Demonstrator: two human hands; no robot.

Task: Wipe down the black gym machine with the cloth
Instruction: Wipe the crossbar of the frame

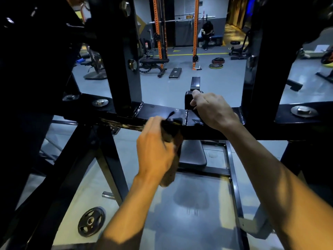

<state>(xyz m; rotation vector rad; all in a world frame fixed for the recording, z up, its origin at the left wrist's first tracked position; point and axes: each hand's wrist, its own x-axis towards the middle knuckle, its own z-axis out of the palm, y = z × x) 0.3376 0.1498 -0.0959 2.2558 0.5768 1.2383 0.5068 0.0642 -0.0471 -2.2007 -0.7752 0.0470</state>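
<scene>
- The left hand (155, 150) is gripping the bunched cloth (172, 141) against the black machine's crossbar (126, 118), mid-wipe.
- The right hand (212, 110) is grasping a bracket (189, 100) for support.
- Next, probably: sliding the cloth along the scuffed bar.

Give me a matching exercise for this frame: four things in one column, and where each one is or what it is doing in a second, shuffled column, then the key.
Things
1. left hand
2. right hand
3. weight plate
4. padded seat

Places or states
A. lies flat on the floor, lower left
B. grips the cloth against the black crossbar
C. sits below the crossbar, between the two arms
D. holds the small black block standing on the crossbar

Pairs: 1-B, 2-D, 3-A, 4-C
</scene>
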